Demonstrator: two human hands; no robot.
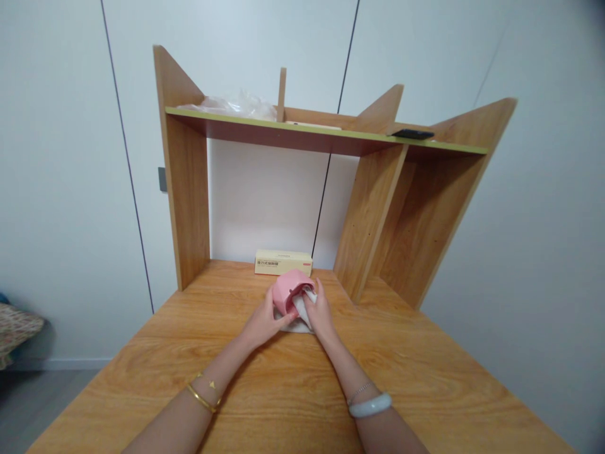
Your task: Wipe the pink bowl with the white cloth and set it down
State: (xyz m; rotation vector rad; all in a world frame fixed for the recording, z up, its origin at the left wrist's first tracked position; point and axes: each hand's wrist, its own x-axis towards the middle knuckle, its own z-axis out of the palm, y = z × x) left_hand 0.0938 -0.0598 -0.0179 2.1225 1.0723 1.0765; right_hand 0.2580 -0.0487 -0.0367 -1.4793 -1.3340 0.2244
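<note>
From where I stand, I see a person working with both bare hands above a wooden table [265, 391], nearer to its back edge than to its front. The pink pot [289, 285], which has flat facets, is between the two hands, just in front of the box [283, 265] near the back edge. It is tilted, and its mouth is turned toward the person and a little to the right. Whether it touches the table, I cannot tell.

The left hand [263, 323] holds the pot from its left side; the fingers are curved around it, opened only as wide as the wall needs, and some of them are hidden. The right hand [322, 315] is at the mouth with the white cloth [305, 313]: the thumb side presses the cloth inside, the hand being nearly closed on it, and one finger points up along the right rim. Part of the cloth hangs below the pot.

On the left wrist there is a gold bangle [202, 400], on the right a pale bangle [370, 405]. Over the back edge stands a shelf [283, 140], carrying a plastic bag [241, 104] toward its left end.
</note>
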